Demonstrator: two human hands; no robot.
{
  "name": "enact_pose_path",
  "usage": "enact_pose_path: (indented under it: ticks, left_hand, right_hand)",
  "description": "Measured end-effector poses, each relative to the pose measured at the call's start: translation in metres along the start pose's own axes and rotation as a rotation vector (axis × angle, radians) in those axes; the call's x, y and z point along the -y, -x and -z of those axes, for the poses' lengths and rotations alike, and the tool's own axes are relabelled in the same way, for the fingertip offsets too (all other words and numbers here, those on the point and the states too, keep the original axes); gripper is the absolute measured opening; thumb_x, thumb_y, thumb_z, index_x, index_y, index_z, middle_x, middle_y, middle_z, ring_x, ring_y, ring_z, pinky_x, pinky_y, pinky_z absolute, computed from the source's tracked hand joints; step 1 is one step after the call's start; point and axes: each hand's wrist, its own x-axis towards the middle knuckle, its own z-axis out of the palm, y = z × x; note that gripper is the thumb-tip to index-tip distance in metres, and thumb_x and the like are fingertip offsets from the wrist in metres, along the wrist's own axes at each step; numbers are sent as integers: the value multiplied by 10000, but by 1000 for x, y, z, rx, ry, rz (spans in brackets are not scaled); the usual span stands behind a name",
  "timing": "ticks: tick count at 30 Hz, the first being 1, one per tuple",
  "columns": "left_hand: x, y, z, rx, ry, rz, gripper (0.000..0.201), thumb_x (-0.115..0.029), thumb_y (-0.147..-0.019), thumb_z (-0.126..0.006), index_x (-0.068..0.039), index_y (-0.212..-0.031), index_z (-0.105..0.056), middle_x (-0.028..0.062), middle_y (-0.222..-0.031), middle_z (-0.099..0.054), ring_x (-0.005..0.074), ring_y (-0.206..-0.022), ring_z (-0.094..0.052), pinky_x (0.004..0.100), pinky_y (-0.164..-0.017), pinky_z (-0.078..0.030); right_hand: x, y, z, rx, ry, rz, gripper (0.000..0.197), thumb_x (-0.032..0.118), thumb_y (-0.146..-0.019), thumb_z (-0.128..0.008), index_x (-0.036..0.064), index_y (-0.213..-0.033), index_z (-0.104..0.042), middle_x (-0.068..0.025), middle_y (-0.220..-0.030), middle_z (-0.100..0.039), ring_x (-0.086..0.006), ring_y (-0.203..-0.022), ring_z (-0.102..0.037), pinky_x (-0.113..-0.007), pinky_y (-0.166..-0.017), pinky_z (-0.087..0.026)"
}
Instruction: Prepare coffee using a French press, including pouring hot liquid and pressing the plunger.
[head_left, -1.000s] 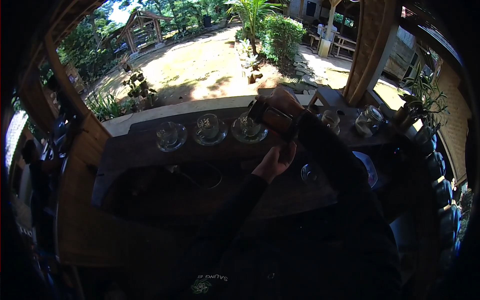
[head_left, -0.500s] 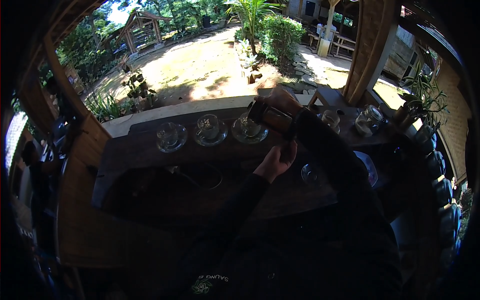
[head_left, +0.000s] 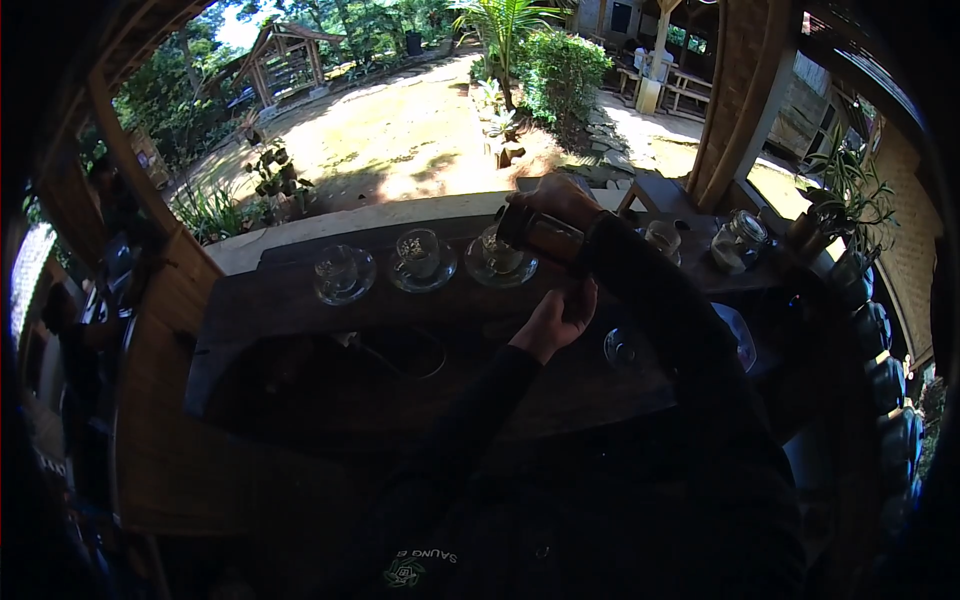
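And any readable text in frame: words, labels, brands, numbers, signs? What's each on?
Dark top: one short line of pale lettering, upside down, next to a green-and-white emblem; not transcribed here.
Second cup from left: pale specks, too small to tell if print.
Vessel in the right hand: none legible.
Elsewhere, no legible text.

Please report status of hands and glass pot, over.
Right hand grips tilted glass pot. Left hand close by, grip unclear. Pot partly hides third cup from left.

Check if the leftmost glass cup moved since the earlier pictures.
No: judged against the wooden table, the leftmost glass cup shows no visible move in any direction.
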Motion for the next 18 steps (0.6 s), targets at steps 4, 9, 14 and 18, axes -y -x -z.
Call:
enact_pose_path:
  ticks: [4,9,14,18]
  left_hand:
    - [-1,-1,-2,-7,-10,-6,97,46,-872,-495,82,-941,-554,123,-923,-604,197,-860,-633,265,-759,-571]
    - [1,-1,-5,-13,-37,-47,88,26,-881,-508,79,-933,-556,124,-912,-601,199,-846,-630,268,-752,-574]
    - [2,1,-7,-18,-23,-56,88,17,-890,-504,79,-923,-557,124,-914,-598,202,-842,-629,277,-756,-573]
    - [2,-1,-9,-12,10,-13,87,13,-892,-505,77,-918,-557,121,-916,-596,203,-833,-627,279,-757,-573]
  right_hand:
    - [6,-1,0,24,35,-29,583,547,-745,-663,-31,-813,-693,-179,-724,-675,-235,-656,-670,-352,-595,-506]
    - [8,-1,0,12,47,-45,578,552,-754,-655,-23,-800,-695,-170,-719,-675,-241,-651,-666,-360,-601,-505]
    - [11,-2,1,23,92,-8,566,550,-772,-640,-13,-784,-697,-163,-708,-672,-248,-637,-660,-368,-602,-503]
    - [8,-5,2,37,60,-1,555,537,-778,-638,-15,-782,-694,-173,-711,-668,-255,-635,-656,-373,-598,-498]
